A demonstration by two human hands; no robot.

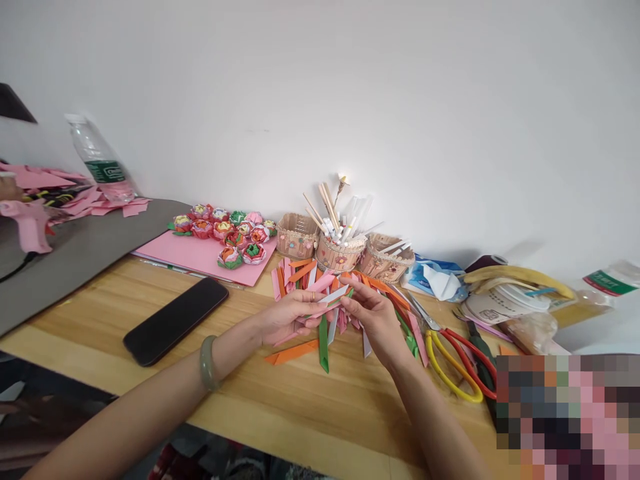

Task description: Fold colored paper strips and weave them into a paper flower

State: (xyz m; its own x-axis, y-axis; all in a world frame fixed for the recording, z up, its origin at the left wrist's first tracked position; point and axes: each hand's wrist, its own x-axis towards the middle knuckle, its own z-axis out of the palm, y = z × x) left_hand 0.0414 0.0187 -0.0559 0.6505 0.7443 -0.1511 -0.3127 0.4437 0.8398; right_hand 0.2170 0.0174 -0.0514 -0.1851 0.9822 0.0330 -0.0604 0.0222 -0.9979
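Folded paper strips (334,297), white, green and pink, are held between my two hands above the wooden table. My left hand (293,317), with a ring and a green bangle at the wrist, is closed on their left end. The fingers of my right hand (369,313) pinch the right end. Beneath and behind the hands spreads a loose pile of orange, pink, green and white folded strips. One green strip (324,343) and one orange strip (295,352) lie at its near side.
A black phone (176,320) lies left of my hands. Paper flowers (233,238) rest on pink sheets (165,250). Decorated baskets (340,255), one full of sticks, stand behind the pile. Red and yellow scissors (457,363) lie right. Another person's hand (10,189) is near a pink glue gun (31,223).
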